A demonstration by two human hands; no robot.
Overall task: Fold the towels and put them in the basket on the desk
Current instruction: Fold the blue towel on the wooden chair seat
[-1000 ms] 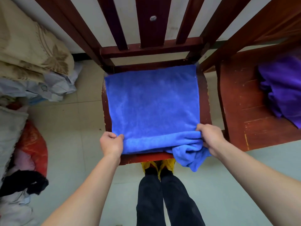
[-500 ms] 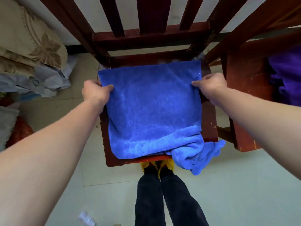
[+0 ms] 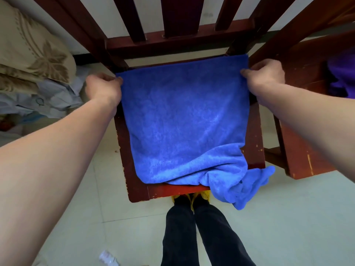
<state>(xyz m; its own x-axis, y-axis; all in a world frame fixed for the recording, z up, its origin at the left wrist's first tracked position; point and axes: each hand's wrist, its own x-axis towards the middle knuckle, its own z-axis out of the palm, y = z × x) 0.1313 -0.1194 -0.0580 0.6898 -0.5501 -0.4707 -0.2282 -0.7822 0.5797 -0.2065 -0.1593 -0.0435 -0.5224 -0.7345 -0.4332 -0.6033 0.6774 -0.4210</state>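
Observation:
A blue towel point(image 3: 184, 120) lies folded over on the seat of a dark red wooden chair point(image 3: 253, 143). Its near right corner is bunched and hangs off the seat's front edge. My left hand point(image 3: 101, 89) pinches the towel's far left corner. My right hand point(image 3: 265, 77) pinches the far right corner, near the chair's back. A purple towel point(image 3: 342, 73) lies on a second red chair at the right edge. No basket or desk is in view.
The second chair's seat point(image 3: 299, 120) stands close on the right. Folded beige bedding and pale cloth point(image 3: 32, 60) are piled at the left. My legs in dark trousers point(image 3: 203, 235) stand before the chair. A crumpled plastic bottle point(image 3: 108, 259) lies on the tiled floor.
My hands carried the towel's near edge from the front of the seat up to the far edge, folding the towel in half. The camera moved closer.

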